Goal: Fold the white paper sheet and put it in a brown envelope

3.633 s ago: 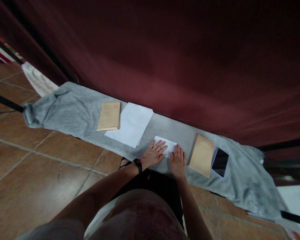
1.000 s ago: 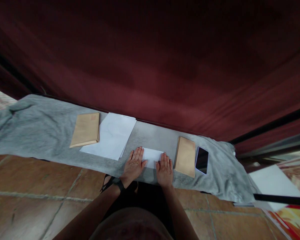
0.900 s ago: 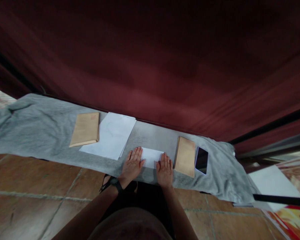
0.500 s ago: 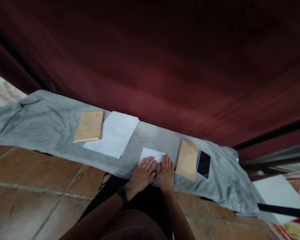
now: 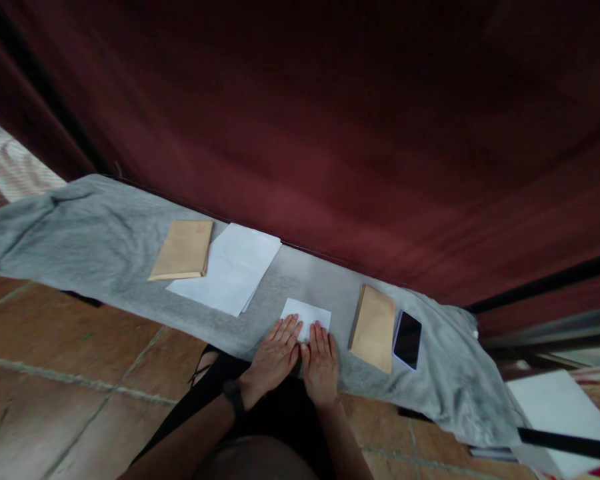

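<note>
A small folded white paper [image 5: 307, 312] lies on a grey cloth [image 5: 105, 240] that covers a narrow surface. My left hand [image 5: 275, 353], with a black band at the wrist, rests flat on the paper's near left part, fingers stretched out. My right hand [image 5: 321, 357] lies flat beside it on the paper's near right part, fingers straight and together. The two hands touch side by side. Neither hand holds anything.
To the left lie a stack of white sheets [image 5: 230, 270] and a brown envelope [image 5: 183, 250]. On the right are a second brown envelope [image 5: 375, 327] and a dark phone [image 5: 409, 331]. A dark red curtain [image 5: 330, 133] hangs behind. Below is a tiled floor [image 5: 55, 373].
My hands have slid together from the paper's two ends to its near edge and now touch. The view has shifted slightly.
</note>
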`<state>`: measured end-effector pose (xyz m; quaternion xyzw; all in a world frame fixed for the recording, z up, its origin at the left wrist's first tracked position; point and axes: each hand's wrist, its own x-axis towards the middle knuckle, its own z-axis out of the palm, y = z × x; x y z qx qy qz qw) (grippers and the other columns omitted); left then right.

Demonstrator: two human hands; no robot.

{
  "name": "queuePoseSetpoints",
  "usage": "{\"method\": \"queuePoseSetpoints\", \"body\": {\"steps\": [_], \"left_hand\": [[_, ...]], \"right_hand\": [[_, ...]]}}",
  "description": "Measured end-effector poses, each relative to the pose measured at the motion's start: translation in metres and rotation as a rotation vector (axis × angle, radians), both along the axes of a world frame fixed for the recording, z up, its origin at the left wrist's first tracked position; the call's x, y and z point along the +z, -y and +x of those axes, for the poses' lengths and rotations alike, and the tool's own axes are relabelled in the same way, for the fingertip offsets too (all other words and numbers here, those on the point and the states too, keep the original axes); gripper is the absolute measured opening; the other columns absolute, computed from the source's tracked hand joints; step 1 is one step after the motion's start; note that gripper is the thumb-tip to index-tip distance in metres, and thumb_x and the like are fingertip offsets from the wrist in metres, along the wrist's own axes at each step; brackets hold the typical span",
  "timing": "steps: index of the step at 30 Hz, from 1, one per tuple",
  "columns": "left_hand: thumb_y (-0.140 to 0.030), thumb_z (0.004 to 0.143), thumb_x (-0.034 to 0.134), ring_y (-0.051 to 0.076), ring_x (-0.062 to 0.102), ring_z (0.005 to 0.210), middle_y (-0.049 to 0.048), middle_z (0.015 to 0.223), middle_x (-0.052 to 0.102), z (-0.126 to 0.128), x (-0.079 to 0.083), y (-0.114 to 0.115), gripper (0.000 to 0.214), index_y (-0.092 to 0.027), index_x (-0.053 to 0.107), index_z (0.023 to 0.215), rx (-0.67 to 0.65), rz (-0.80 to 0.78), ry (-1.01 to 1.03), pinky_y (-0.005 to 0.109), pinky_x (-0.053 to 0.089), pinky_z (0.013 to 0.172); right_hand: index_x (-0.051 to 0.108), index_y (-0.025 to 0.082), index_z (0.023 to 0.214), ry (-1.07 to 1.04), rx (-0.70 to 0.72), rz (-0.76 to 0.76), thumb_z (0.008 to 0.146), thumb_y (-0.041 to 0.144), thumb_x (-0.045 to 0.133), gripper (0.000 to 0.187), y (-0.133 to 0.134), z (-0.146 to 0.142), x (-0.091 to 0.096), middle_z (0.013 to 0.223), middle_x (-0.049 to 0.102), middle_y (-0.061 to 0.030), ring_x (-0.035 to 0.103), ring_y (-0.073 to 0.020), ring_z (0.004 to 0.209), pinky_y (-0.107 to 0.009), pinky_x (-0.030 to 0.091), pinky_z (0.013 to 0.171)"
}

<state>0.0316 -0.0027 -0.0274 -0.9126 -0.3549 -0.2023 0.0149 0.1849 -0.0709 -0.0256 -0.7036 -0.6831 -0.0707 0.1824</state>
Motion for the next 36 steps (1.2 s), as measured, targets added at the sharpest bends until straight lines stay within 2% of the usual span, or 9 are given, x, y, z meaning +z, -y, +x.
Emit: {"method": "queuePoseSetpoints", "body": {"steps": [6,13,15,20,23,30,36], "left_hand": [[-0.036,0.101,0.039,0.025,0.037,0.148,0.0155,0.157,0.043,-0.011,-0.003,-0.003,0.060,-0.011,0.033,0.155,0.146,-0.047,0.019,0.045,0.030,0.123],[-0.036,0.101,0.038,0.030,0.035,0.148,0.0187,0.156,0.043,-0.009,0.001,-0.008,0.058,-0.006,0.042,0.151,0.269,-0.092,0.021,0.051,0.028,0.123],[-0.034,0.101,0.036,0.029,0.035,0.148,0.0196,0.155,0.043,0.001,0.005,-0.008,0.057,-0.005,0.042,0.150,0.250,-0.083,0.039,0.050,0.028,0.123],[-0.031,0.102,0.033,0.024,0.032,0.150,0.0136,0.158,0.042,0.037,0.015,-0.012,0.053,-0.009,0.043,0.150,0.053,-0.086,0.015,0.046,0.026,0.125],[-0.034,0.103,0.032,0.024,0.034,0.150,0.0132,0.157,0.044,0.050,0.013,-0.018,0.053,-0.011,0.045,0.149,0.043,-0.123,0.001,0.047,0.024,0.125],[-0.036,0.102,0.035,0.024,0.035,0.149,0.0153,0.157,0.043,0.043,0.004,-0.029,0.055,-0.011,0.042,0.151,0.099,-0.108,0.020,0.046,0.022,0.125],[-0.032,0.100,0.036,0.025,0.034,0.149,0.0142,0.158,0.043,0.039,0.003,-0.031,0.056,-0.013,0.040,0.153,0.089,-0.102,-0.020,0.048,0.022,0.124]], "right_hand": [[0.035,0.010,0.155,0.052,-0.090,0.028,0.108,0.039,0.030,0.056,0.011,0.012,-0.007,0.157,0.043,-0.0170,0.042,-0.0268,0.145,-0.049,0.032,0.118],[0.034,0.010,0.156,0.034,-0.117,0.021,0.108,0.042,0.026,0.058,0.014,0.011,-0.007,0.155,0.045,-0.0186,0.044,-0.0283,0.143,-0.051,0.032,0.118],[0.034,0.010,0.156,0.029,-0.117,0.021,0.108,0.042,0.026,0.058,0.014,0.010,-0.006,0.154,0.046,-0.0190,0.044,-0.0281,0.143,-0.051,0.032,0.119],[0.038,0.011,0.154,0.021,-0.109,0.015,0.108,0.038,0.026,0.055,0.014,0.011,-0.006,0.154,0.046,-0.0179,0.043,-0.0283,0.144,-0.052,0.031,0.119],[0.043,0.011,0.152,0.028,-0.106,-0.017,0.108,0.035,0.026,0.053,0.015,0.010,-0.006,0.154,0.047,-0.0171,0.042,-0.0282,0.145,-0.052,0.030,0.120],[0.049,0.012,0.148,-0.015,-0.139,-0.023,0.107,0.031,0.025,0.050,0.009,0.014,-0.002,0.152,0.050,-0.0163,0.042,-0.0274,0.144,-0.055,0.029,0.120],[0.049,0.011,0.148,-0.014,-0.057,-0.109,0.105,0.023,0.028,0.048,-0.038,0.013,0.009,0.154,0.048,-0.0157,0.038,-0.0237,0.147,-0.049,0.029,0.120]]}}
